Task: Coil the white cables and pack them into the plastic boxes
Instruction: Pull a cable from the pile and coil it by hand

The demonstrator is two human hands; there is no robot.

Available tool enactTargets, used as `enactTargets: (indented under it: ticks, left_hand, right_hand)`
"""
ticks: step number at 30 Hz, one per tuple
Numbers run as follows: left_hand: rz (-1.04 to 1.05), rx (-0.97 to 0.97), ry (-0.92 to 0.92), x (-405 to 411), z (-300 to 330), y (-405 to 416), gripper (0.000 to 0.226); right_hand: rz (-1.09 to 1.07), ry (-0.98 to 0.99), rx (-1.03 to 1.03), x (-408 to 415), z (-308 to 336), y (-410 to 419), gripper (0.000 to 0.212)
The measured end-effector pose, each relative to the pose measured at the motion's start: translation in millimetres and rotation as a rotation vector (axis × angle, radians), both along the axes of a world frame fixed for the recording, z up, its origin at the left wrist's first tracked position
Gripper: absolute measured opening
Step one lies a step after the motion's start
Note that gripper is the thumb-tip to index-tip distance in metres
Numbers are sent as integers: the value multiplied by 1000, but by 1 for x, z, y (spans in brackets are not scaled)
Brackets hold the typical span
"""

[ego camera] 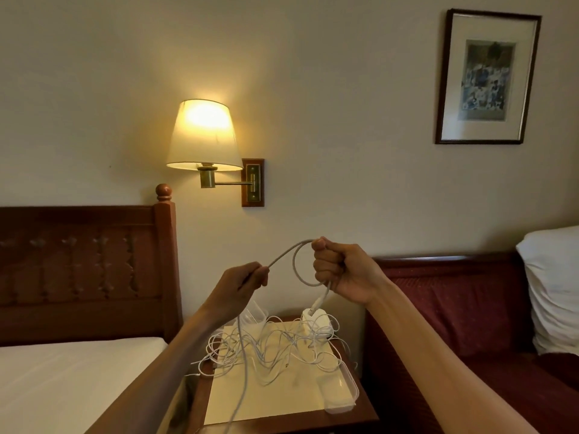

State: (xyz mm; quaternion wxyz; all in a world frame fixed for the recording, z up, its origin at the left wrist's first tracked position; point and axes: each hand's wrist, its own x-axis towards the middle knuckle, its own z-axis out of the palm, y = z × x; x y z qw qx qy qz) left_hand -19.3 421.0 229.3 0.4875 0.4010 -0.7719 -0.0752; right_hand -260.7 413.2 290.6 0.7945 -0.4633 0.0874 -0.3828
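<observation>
A thin white cord cable (283, 255) loops in the air above a tangle of more white cables (269, 346). They lie on a red-brown wooden bench (282, 426) with a pale cream top. The clear plastic box (340, 393) looks colourless. The bed's headboard (81, 264) is dark reddish carved wood, its sheet (62, 377) white. The sofa (463, 311) is deep maroon with a faint dotted weave, the pillow (554, 283) white. The lampshade (203, 136) glows warm yellow-cream.
</observation>
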Motion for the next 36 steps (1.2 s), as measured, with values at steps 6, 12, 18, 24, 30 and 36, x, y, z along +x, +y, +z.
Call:
enactTargets:
  ticks: [6,12,18,24,30,36]
  left_hand:
    - [106,146,133,31,-46,-14,24]
    - [221,314,-390,-20,-11,2,37]
    - [-33,141,-569,-55,42,37,41]
    - [75,-242,-482,-51,58,33,32]
    - [194,-430,-422,-42,64,8,35]
    - [151,-321,-181,-43,64,-11,40]
  right_hand:
    - [-86,-40,27,-16,5,-7,25]
    - [-342,196,-252,-1,5,-6,31]
    - [-585,484,-594,11,0,1,33]
    - [-568,665,-800,13,-5,4,39]
    - [-414,494,-571,19,-7,11,40]
    - [-171,270,-270,14,9,13,35]
